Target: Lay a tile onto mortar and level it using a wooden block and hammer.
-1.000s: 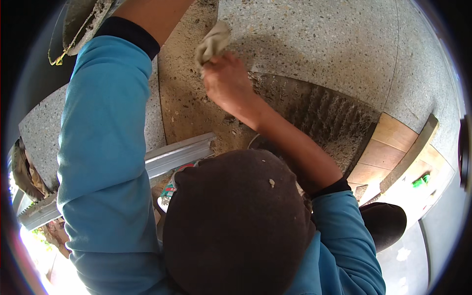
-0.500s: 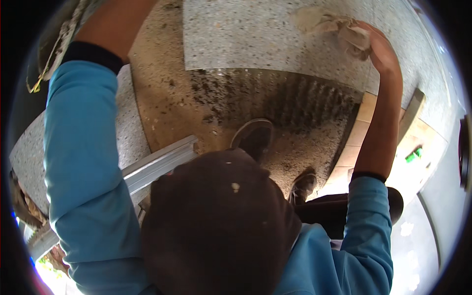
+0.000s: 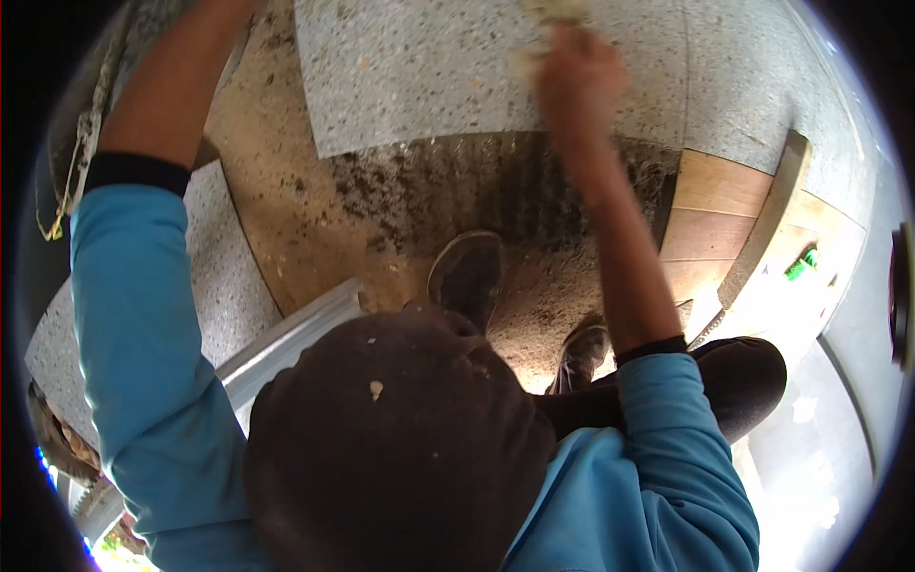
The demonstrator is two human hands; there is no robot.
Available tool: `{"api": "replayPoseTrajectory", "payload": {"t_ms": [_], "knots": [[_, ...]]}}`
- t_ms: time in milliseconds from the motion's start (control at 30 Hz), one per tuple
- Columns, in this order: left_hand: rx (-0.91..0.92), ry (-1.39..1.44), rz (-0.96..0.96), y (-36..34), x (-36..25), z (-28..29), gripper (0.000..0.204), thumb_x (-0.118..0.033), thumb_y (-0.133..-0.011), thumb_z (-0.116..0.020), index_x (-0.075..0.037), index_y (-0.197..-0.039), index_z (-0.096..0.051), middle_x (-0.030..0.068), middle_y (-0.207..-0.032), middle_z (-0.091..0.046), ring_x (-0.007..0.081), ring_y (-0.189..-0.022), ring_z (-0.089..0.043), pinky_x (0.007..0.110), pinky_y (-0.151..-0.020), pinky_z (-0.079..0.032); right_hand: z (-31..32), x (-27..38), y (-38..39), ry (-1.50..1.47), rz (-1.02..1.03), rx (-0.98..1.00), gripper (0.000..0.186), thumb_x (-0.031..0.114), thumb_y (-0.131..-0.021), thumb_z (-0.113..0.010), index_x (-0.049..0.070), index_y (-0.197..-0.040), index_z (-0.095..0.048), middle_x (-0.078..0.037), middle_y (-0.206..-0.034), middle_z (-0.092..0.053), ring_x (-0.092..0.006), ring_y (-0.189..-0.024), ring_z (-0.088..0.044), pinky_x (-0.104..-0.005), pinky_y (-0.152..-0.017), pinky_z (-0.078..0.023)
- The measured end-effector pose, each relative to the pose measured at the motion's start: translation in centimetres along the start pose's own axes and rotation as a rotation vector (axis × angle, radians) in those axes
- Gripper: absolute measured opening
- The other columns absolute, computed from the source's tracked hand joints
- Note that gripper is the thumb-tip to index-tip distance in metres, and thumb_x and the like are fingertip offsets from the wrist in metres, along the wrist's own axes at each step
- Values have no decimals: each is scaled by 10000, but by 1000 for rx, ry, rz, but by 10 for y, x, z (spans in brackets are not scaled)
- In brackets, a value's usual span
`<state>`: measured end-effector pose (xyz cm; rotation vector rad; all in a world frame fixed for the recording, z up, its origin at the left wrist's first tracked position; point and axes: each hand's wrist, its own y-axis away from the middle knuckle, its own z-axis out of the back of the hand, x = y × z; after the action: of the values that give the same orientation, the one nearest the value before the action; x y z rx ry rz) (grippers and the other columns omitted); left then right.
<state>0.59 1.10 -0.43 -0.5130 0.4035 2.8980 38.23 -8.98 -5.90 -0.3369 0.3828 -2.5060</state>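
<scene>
My right hand [image 3: 583, 91], blurred by motion, is closed on a beige cloth [image 3: 558, 11] over a grey speckled tile [image 3: 410, 76]. Most of the cloth is smeared or hidden by the hand. Along the tile's near edge runs a dark, wet bed of ridged mortar [image 3: 457, 186]. My left forearm [image 3: 176, 91] reaches up past the top edge of the picture, so my left hand is out of sight.
A second speckled tile [image 3: 229, 257] lies at the left, beside a metal profile [image 3: 295, 329]. At the right a wooden strip [image 3: 770, 214] lies across wood-toned flooring [image 3: 710, 234], near a small green object [image 3: 803, 265]. My shoe [image 3: 467, 276] stands near the mortar.
My right hand has swept left across the speckled tile with the cloth. My left arm has shifted slightly left, and its hand stays out of sight.
</scene>
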Motion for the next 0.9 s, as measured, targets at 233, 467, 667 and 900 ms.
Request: {"api": "replayPoseTrajectory", "payload": {"t_ms": [233, 467, 667, 900], "knots": [[-79, -242, 30, 7, 42, -22, 882, -365, -764, -844, -149, -1509, -425, 106, -1583, -394, 359, -1417, -392, 488, -1188, -312, 36, 175, 15, -839, -15, 365, 248, 78, -880, -613, 45, -1119, -667, -157, -1008, -632, -319, -1004, -594, -447, -834, -486], [-450, -196, 162, 76, -68, -50, 618, -293, -854, -756, -95, -1400, -545, 144, -1466, -519, 360, -1321, -491, 479, -1088, -430, 111, 18, -59, -1393, -484, 172, 264, 105, -986, -604, 63, -1235, -681, -100, -1095, -724, -190, -948, -689, -332, -818, -581], [-520, 15, 4, 98, -198, -115, 490, -313, -922, -696, -28, -1311, -606, 176, -1385, -573, 379, -1298, -494, 543, -1113, -345, 83, -169, -102, -1269, -720, -333, 309, 165, -969, -598, 2, -1217, -686, -63, -1058, -693, -141, -953, -625, -274, -846, -511], [-489, 25, 32, 86, -231, -140, 636, -478, -949, -644, -36, -1393, -537, 198, -1509, -447, 438, -1374, -408, 643, -1135, -262, 22, -255, -150, -628, -689, -233, 281, 174, -900, -619, 66, -1130, -739, -143, -988, -726, -251, -861, -674, -341, -794, -530]]}}
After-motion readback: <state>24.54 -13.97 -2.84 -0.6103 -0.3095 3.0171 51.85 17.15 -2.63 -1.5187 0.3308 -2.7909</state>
